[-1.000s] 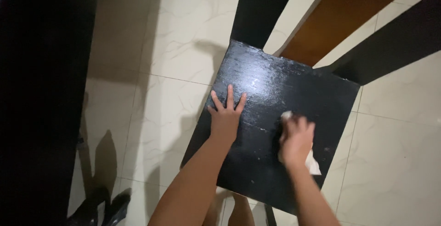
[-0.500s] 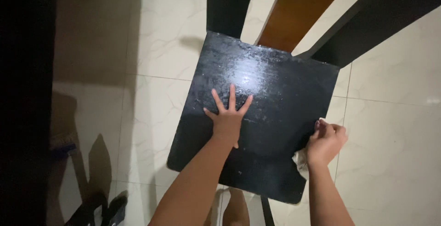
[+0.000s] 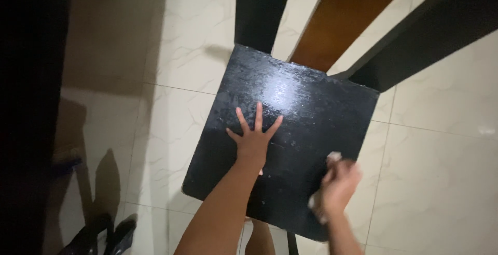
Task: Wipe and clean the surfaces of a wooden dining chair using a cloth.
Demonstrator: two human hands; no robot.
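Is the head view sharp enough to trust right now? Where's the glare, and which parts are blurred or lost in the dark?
Head view: glare sits on the far half of the black seat; the right hand and its white cloth are motion-blurred; the left hand, flat on the seat, is sharp; the left edge of the picture is too dark to read; shadows fall across the pale floor tiles.

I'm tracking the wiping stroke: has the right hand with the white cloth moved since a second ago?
Yes. The right hand and white cloth went from mid-seat to the black seat's right near edge.

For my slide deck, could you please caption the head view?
Left hand flat on a black chair seat; right hand presses a white cloth near its edge.
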